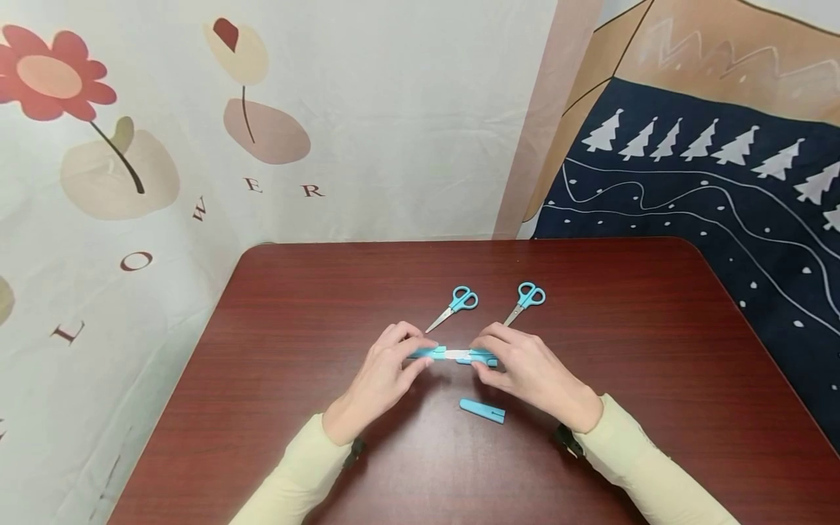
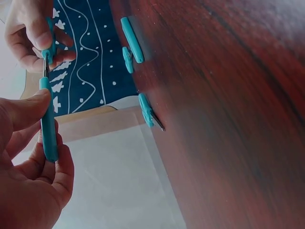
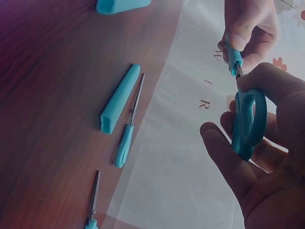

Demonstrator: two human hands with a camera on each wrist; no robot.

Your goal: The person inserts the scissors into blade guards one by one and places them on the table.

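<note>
My left hand [image 1: 386, 364] pinches a light-blue scissor sheath [image 2: 48, 124] between thumb and fingers. My right hand [image 1: 528, 364] holds a pair of scissors [image 3: 251, 117] by its blue handles, several fingers behind the loops. The scissors' bare blade [image 1: 457, 354] spans the space between my hands, its tip end inside the sheath's mouth. Fingers of my right hand hide part of the handles in the head view. In the right wrist view, the left thumb and fingers grip the sheath at the top right.
Two more pairs of blue-handled scissors, one left [image 1: 463, 299] and one right [image 1: 530, 295], lie beyond my hands on the dark red table [image 1: 295, 306]. A loose sheath [image 1: 482, 410] lies nearer me; another [image 3: 119, 100] lies beside scissors. Printed cloths [image 1: 394, 146] hang behind.
</note>
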